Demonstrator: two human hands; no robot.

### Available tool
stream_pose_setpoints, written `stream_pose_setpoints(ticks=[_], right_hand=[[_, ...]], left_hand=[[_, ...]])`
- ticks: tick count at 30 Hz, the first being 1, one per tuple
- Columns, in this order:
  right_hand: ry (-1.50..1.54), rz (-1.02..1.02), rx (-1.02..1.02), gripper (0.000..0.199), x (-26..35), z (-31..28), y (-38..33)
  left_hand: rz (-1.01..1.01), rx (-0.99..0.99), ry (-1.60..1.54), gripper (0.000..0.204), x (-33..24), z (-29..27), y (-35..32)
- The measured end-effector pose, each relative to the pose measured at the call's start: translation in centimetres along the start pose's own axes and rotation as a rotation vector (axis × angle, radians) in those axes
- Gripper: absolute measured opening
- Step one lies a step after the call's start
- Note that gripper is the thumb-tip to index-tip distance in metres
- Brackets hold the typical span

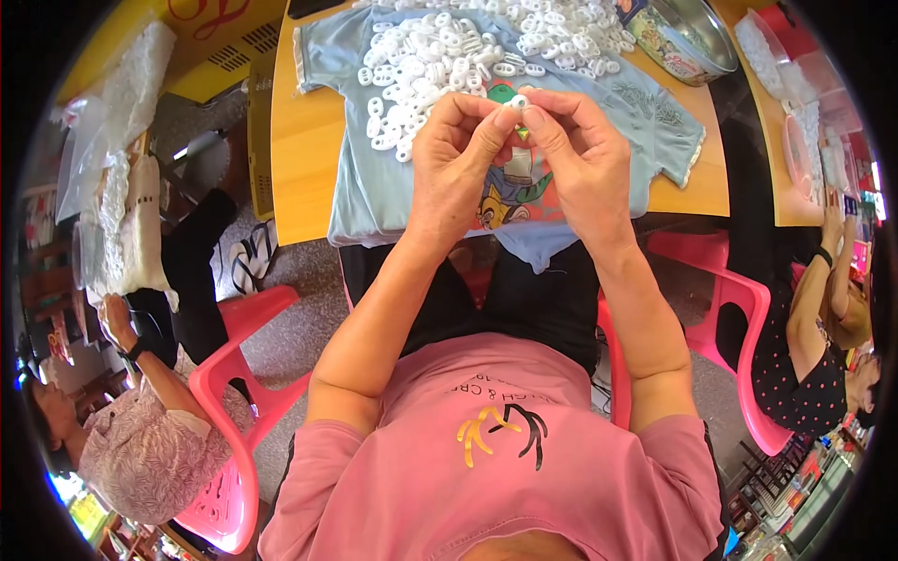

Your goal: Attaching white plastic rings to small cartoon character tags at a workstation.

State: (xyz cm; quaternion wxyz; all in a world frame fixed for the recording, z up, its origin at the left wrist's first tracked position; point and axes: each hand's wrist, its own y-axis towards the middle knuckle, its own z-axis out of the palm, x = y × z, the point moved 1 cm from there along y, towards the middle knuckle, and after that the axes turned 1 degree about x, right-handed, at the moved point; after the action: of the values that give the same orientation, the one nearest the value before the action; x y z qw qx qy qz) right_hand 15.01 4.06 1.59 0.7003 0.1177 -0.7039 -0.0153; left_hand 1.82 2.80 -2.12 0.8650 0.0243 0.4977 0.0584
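My left hand (452, 159) and my right hand (587, 154) meet over the table, thumbs and fingertips pinched together. Between them they grip a small white plastic piece (520, 101), mostly covered by the fingers. Beneath lies a light blue T-shirt (374, 192) with a colourful cartoon print, spread across the tabletop. Just beyond my left hand is a heap of white oval plastic pieces with two holes (430, 61). A second heap of similar white pieces (571, 33) lies farther right. Thin metal pins or wires (655, 103) are scattered on the shirt beyond my right hand.
A round printed metal tin (687, 42) stands at the table's (702, 187) far right. People work at both sides: one sits on a pink chair (248, 421) at left, another by a pink chair (748, 337) at right. Sandals (253, 257) lie on the floor.
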Motion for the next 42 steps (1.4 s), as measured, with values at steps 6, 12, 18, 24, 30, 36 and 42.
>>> stream_pose_setpoints(ticks=[6,12,18,24,30,36,42], right_hand=[[0.302,0.139,0.104,0.032,1.0,-1.6,0.0],[0.591,0.248,0.197,0.056,3.5,-0.5,-1.2],[0.657,0.263,0.140,0.066,4.5,-0.2,-2.3],[0.620,0.148,0.205,0.072,4.5,0.7,-2.5],[0.520,0.221,0.253,0.071,5.4,1.0,-2.3],[0.249,0.158,0.286,0.055,3.6,-3.2,-0.8],[0.069,0.134,0.125,0.033,0.8,-6.3,1.6]], left_hand=[[0.084,0.049,-0.047,0.028,-2.2,0.6,0.0],[0.183,0.292,0.183,0.030,-3.0,1.9,-1.2],[0.194,0.389,0.017,0.023,-3.8,3.4,-2.1],[0.223,0.403,0.000,0.031,-3.7,2.5,-2.3],[0.147,0.365,0.061,0.028,-6.4,1.0,-2.1],[0.456,-0.298,0.215,0.033,-13.2,-9.7,3.6],[0.077,-0.644,0.809,0.069,-14.9,-23.9,7.9]])
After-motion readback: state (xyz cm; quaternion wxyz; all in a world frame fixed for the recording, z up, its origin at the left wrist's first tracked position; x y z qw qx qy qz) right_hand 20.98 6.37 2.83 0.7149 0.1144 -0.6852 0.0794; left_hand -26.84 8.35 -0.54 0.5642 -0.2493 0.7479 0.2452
